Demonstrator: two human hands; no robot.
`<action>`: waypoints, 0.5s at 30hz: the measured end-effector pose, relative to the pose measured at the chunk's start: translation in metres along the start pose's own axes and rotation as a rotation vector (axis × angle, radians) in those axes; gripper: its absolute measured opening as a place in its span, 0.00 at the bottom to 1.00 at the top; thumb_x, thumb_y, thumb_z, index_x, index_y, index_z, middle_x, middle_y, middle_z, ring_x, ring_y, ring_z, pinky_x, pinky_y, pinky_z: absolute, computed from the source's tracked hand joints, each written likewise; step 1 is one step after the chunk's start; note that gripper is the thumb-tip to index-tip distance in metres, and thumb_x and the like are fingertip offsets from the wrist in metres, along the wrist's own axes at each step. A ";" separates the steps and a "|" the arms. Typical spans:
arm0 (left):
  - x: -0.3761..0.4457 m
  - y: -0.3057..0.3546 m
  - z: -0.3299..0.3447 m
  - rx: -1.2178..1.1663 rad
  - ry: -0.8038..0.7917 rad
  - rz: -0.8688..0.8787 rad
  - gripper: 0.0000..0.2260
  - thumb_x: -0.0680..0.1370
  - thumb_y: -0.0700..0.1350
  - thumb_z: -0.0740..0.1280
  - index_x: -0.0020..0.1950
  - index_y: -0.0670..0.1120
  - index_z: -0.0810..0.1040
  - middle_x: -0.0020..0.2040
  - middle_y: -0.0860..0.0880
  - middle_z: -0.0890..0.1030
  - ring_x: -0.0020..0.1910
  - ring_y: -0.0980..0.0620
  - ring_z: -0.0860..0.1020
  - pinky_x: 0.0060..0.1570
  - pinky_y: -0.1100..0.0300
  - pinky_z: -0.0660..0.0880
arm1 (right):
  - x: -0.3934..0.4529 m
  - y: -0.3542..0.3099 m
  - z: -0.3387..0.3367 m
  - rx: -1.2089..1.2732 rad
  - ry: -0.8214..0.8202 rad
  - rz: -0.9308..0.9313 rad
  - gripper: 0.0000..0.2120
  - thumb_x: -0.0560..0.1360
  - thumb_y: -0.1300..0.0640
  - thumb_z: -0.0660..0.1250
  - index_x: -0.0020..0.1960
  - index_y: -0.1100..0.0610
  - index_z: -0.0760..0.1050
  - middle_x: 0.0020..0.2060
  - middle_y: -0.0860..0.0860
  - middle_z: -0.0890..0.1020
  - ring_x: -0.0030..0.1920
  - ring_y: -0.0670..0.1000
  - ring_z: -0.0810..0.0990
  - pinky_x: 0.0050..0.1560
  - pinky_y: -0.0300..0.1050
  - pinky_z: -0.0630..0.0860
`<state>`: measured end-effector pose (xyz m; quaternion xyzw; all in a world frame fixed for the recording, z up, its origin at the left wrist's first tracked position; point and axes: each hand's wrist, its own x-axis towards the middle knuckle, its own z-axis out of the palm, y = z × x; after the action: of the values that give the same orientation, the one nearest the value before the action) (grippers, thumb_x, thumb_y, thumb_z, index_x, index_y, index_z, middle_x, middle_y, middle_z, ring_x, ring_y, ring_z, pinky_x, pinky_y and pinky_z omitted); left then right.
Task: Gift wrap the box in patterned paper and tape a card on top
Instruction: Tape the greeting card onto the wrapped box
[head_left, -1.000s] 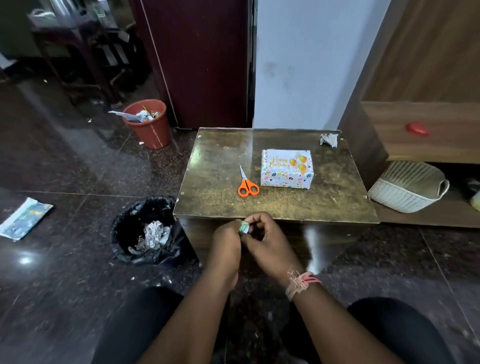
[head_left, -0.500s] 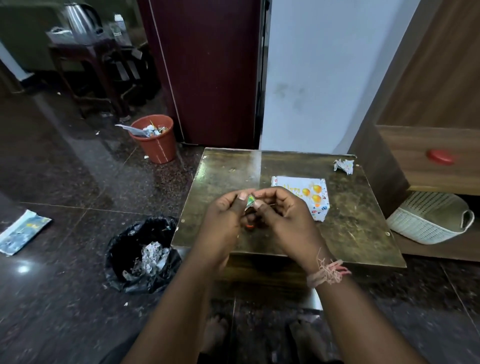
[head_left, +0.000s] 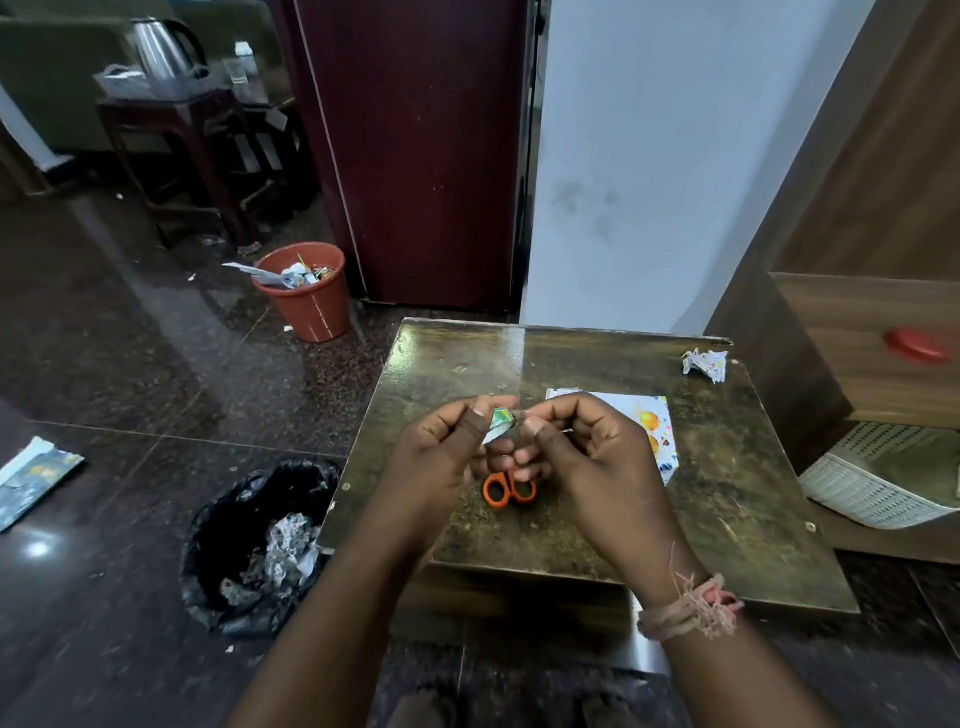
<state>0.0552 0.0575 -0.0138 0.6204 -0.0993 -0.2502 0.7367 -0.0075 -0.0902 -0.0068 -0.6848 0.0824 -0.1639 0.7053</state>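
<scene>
On the floor at the far left lies a torn paper packet (head_left: 31, 480); nearer stands a black bin bag (head_left: 260, 545) with crumpled paper, and behind it a terracotta bucket (head_left: 306, 291) of scraps. Above the worktop (head_left: 727, 519) the left hand (head_left: 441, 457) pinches a small green-and-white tape roll (head_left: 500, 423) between thumb and fingers, and the right hand (head_left: 587, 462) pinches something thin just beside it, maybe the tape end. Under the hands lie orange scissors (head_left: 498, 491). The wrapped box (head_left: 654, 431) with its balloon card sits behind the right hand. A paper scrap (head_left: 705, 364) lies at the far right corner, a white basket (head_left: 883, 483) beyond.
</scene>
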 end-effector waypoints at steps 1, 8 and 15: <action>0.003 -0.004 -0.002 -0.011 0.009 0.008 0.09 0.85 0.36 0.61 0.52 0.43 0.80 0.41 0.50 0.84 0.35 0.63 0.82 0.37 0.72 0.76 | 0.001 0.000 -0.001 0.047 0.011 0.032 0.05 0.80 0.65 0.68 0.47 0.58 0.80 0.38 0.58 0.85 0.36 0.57 0.84 0.42 0.56 0.84; -0.001 0.001 0.000 0.003 0.023 -0.012 0.07 0.84 0.37 0.62 0.55 0.42 0.81 0.44 0.50 0.84 0.37 0.62 0.82 0.39 0.72 0.77 | 0.001 -0.003 0.000 0.158 -0.007 0.133 0.04 0.79 0.61 0.70 0.52 0.61 0.80 0.40 0.64 0.84 0.37 0.60 0.83 0.44 0.55 0.83; -0.006 0.008 0.007 -0.030 -0.008 0.002 0.07 0.83 0.36 0.63 0.53 0.43 0.81 0.45 0.49 0.83 0.37 0.63 0.82 0.39 0.72 0.76 | 0.000 0.001 0.003 0.096 0.002 0.069 0.02 0.78 0.63 0.70 0.49 0.61 0.81 0.36 0.63 0.84 0.33 0.59 0.83 0.40 0.53 0.82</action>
<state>0.0484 0.0551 -0.0030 0.6081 -0.0992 -0.2535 0.7457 -0.0061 -0.0872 -0.0079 -0.6468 0.0991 -0.1439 0.7423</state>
